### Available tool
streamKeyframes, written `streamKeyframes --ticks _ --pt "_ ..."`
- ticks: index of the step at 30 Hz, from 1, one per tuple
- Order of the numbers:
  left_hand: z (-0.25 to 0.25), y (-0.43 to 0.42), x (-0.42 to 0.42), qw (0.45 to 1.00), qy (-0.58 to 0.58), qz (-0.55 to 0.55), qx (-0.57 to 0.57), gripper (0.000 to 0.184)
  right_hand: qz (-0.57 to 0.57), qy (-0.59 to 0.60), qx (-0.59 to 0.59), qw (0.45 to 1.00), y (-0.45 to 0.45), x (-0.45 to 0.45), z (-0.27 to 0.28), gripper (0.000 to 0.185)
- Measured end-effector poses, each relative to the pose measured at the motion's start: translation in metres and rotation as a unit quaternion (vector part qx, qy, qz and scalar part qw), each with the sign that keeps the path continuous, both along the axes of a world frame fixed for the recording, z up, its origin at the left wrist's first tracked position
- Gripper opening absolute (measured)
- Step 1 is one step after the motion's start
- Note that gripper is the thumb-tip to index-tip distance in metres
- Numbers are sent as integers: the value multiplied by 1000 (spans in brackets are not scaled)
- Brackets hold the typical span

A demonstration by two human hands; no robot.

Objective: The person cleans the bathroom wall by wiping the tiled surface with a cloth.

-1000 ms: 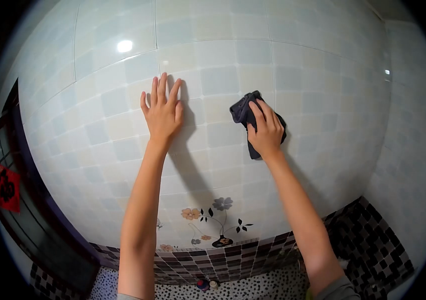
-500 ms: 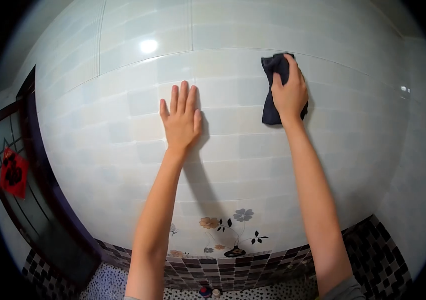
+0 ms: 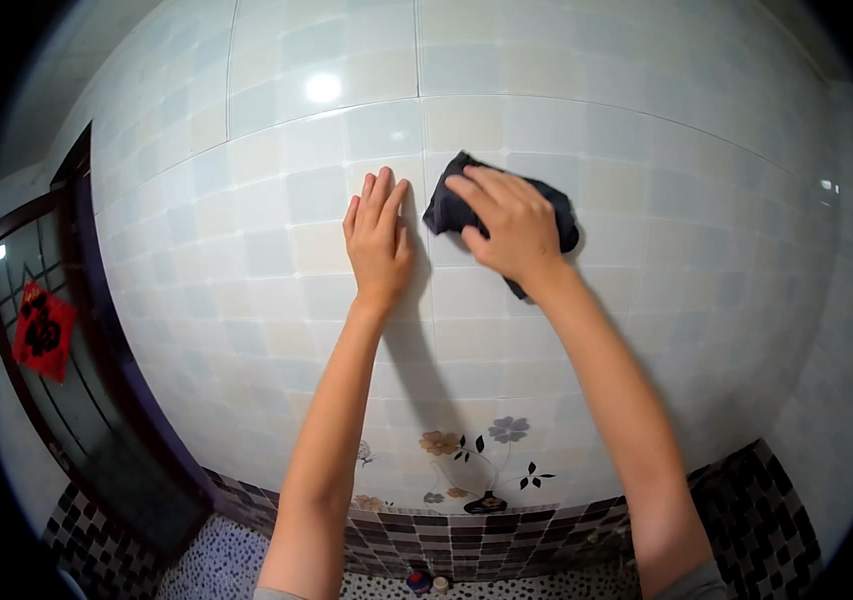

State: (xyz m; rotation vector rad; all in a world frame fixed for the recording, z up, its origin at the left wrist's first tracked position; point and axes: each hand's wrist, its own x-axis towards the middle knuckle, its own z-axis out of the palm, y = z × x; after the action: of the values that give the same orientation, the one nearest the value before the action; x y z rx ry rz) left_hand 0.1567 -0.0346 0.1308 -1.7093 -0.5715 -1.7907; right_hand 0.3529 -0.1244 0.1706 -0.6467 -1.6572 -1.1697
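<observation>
My right hand (image 3: 515,222) presses a dark cloth (image 3: 450,207) against the pale tiled wall (image 3: 567,330), its fingers spread over the fabric and the thumb at the lower left. The cloth is bunched, with folds sticking out on both sides of the hand and a corner hanging below. Left of it, my left hand (image 3: 379,240) rests on the tiles with fingers stretched upward, holding nothing. A small gap of bare tile lies between that hand and the cloth.
A flower-and-vase decoration (image 3: 487,503) marks the lower wall above dark checkered tiles (image 3: 427,545). Two small containers (image 3: 419,581) stand on the speckled floor. At left is a dark-framed door (image 3: 112,440) bearing a red diamond-shaped sign (image 3: 44,331).
My right hand has moved left and slightly down with the cloth, which is now turned more sideways. My left hand stays on the wall, its fingers a little closer together. The view has shifted slightly.
</observation>
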Motion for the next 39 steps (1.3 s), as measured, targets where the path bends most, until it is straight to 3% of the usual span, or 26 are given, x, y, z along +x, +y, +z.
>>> streamKeyframes --ticks 7,12,16,17,22,30,39 --pt "1 -1 2 1000 -4 21 15 55 -30 -100 -35 994 -9 1 -61 67" --pt "0 2 1 1000 -2 15 20 57 -40 -153 -23 987 -10 7 -52 55" --pt "-2 4 0 1000 1 10 21 62 -49 -108 16 993 -11 7 -25 58" --pt "-1 2 0 1000 3 7 19 62 -48 -97 14 994 -6 8 -14 71" --pt "-2 2 0 1000 5 6 20 63 -60 9 38 997 4 2 36 65" --pt "-1 -5 2 1000 -7 -8 -3 65 -49 84 55 994 11 -12 24 57" --pt "0 -8 7 1000 -4 2 -11 65 -55 55 66 995 5 -11 18 57"
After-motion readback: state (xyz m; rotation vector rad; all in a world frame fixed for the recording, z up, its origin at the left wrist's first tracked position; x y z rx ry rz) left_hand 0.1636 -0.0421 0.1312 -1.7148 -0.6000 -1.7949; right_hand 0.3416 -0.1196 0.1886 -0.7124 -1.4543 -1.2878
